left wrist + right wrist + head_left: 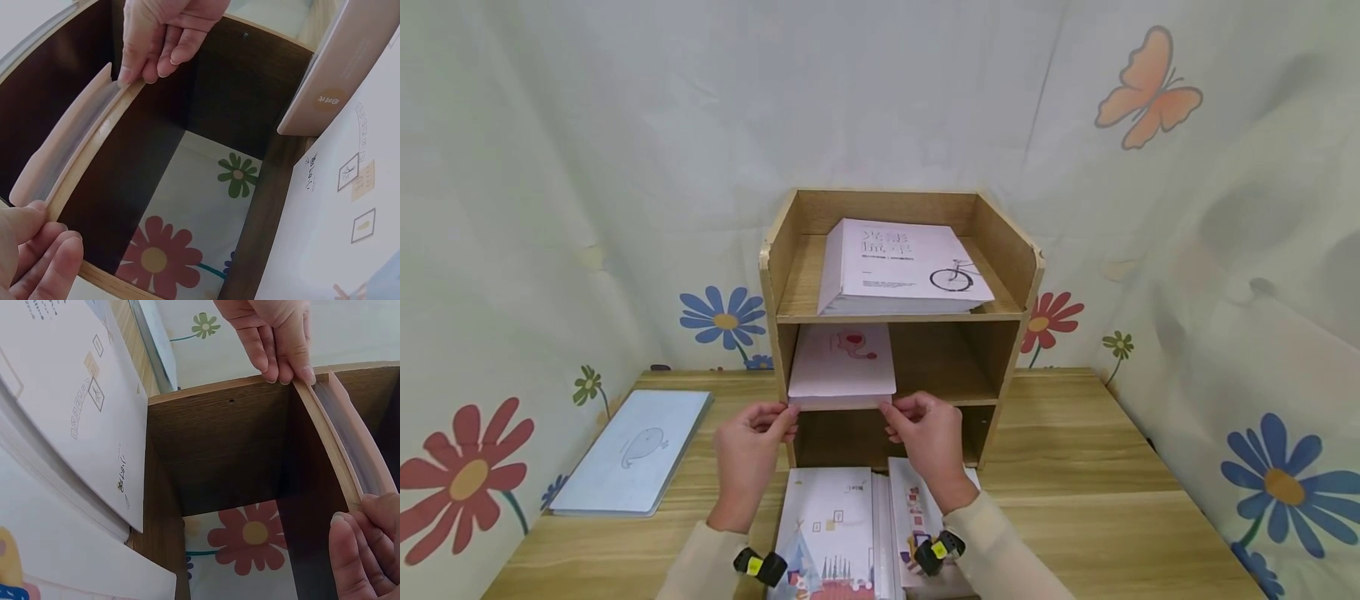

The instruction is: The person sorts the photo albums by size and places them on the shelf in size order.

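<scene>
A thick pink notebook [841, 371] with a red elephant drawing lies on the left side of the middle shelf of a wooden desk rack [898, 318]. Its page edges face outward, close to the shelf's front edge. My left hand [751, 454] touches its front left corner with the thumb, while my right hand [927, 442] does the same at the front right corner. In both wrist views the other fingers are loosely bent below the shelf board [94, 144]. Neither hand is wrapped round the notebook [353, 434].
On the rack's top level sits a thick white book [910, 258] with a bicycle picture. White books [831, 508] stand in front of the bottom compartment, between my forearms. A light blue notebook [636, 458] with a whale lies at the table's left.
</scene>
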`<action>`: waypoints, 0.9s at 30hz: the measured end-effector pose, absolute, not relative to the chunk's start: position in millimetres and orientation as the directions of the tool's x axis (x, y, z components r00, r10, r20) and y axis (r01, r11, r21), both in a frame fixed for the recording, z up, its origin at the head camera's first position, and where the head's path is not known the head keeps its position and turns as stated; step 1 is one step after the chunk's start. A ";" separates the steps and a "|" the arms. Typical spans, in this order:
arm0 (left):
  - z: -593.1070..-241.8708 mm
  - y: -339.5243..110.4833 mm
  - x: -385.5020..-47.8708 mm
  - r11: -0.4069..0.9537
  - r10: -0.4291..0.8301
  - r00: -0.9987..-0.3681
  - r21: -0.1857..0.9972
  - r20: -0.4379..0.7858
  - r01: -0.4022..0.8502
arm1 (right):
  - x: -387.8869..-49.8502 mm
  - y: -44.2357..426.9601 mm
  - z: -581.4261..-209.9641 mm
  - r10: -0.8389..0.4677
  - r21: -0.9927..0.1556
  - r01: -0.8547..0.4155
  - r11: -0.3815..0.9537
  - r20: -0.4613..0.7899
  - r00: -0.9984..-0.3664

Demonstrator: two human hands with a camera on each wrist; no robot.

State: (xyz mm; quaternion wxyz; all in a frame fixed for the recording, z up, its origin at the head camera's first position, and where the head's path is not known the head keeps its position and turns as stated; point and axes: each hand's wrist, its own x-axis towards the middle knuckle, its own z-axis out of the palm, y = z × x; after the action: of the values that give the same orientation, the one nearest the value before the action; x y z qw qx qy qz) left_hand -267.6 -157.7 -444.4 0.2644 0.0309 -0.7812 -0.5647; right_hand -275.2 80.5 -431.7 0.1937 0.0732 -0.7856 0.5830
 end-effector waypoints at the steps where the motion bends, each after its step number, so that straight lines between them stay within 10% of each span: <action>1: -444.3 -157.5 -267.6 0.365 -0.349 -0.857 0.897 0.379 0.248 | -275.6 80.3 -431.8 0.112 -0.888 -0.341 0.309 0.390 -0.914; 27: -442.2 -157.0 -267.0 0.389 -0.367 -0.844 0.889 0.391 0.242 | -279.1 75.6 -433.4 0.107 -0.893 -0.354 0.277 0.395 -0.913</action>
State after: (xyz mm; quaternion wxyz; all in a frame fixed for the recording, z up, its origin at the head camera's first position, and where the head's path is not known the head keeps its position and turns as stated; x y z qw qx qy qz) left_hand -267.0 -157.0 -442.2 0.2765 0.0397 -0.7863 -0.5511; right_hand -279.1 75.6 -433.4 0.1934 0.0795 -0.7753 0.5960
